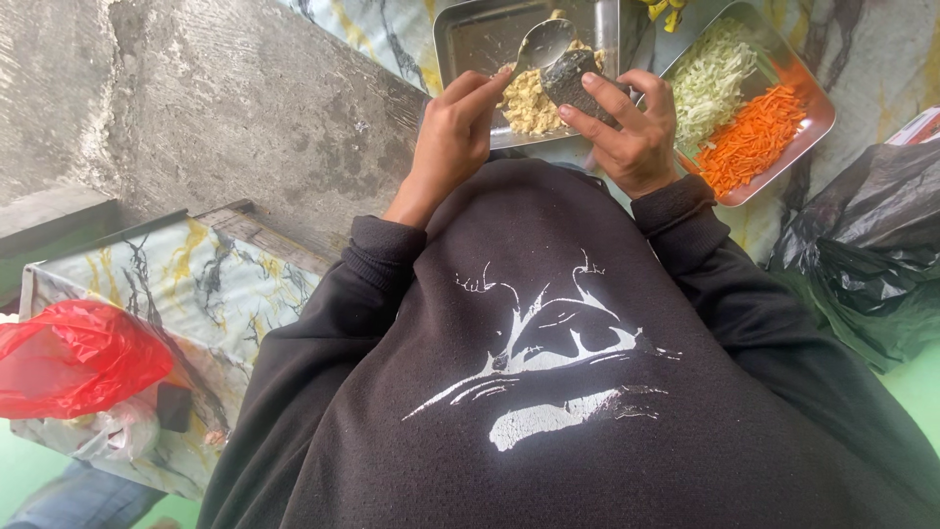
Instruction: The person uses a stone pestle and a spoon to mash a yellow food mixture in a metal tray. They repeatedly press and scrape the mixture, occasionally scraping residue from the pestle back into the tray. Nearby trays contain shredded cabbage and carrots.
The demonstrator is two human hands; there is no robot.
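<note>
While hands [548,122] grip steel spoon [544,43], rough wrap [571,76]

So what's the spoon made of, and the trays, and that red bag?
The spoon looks like shiny metal, since its bowl gleams silver. The two trays look like metal too, grey with a dull shine, probably steel. The red bag seems to be thin plastic: it is crinkled, glossy and slightly see-through.

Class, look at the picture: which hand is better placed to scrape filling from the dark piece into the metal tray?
The left hand: it holds the spoon against the dark piece, which the right hand holds over the metal tray.
</note>
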